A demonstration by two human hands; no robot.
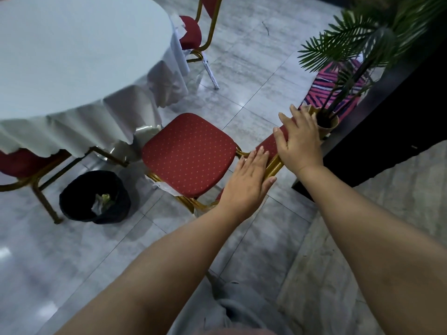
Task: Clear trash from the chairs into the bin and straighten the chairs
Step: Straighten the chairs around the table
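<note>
Fingers (260,157) on both hands are straight and flat: left hand (244,182) and right hand (300,141) rest on the chair (191,153) back's padded red top. Dotted red seat, gold tube frame, right of the round bench (72,56). Black bin (94,197) left, crumpled trash (101,201) inside.
</note>
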